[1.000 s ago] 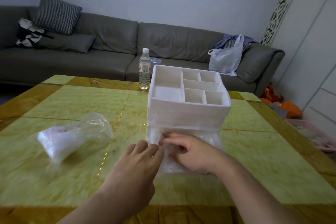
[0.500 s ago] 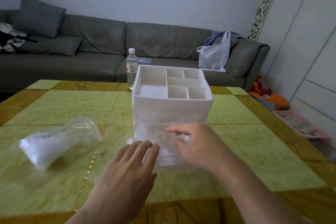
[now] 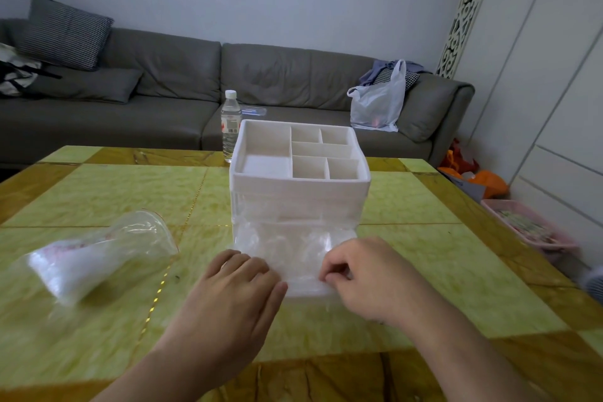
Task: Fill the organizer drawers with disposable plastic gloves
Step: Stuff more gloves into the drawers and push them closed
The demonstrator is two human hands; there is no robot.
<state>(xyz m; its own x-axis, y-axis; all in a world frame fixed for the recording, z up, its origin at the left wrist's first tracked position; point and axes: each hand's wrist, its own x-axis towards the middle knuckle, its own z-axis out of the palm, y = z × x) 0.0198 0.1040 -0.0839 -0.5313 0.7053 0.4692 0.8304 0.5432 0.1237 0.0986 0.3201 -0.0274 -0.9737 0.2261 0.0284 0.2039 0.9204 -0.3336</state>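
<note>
gloves (image 3: 293,248) in the drawer (image 3: 303,290) look flimsy, slippery; right hand (image 3: 365,277) pinches its six-o'clock lip, left hand (image 3: 238,290) rests flat.

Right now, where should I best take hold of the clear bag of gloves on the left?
Take the bag of gloves at its full white end, from above. It lies on its side on the table, and its open clear end looks loose and empty.
</note>
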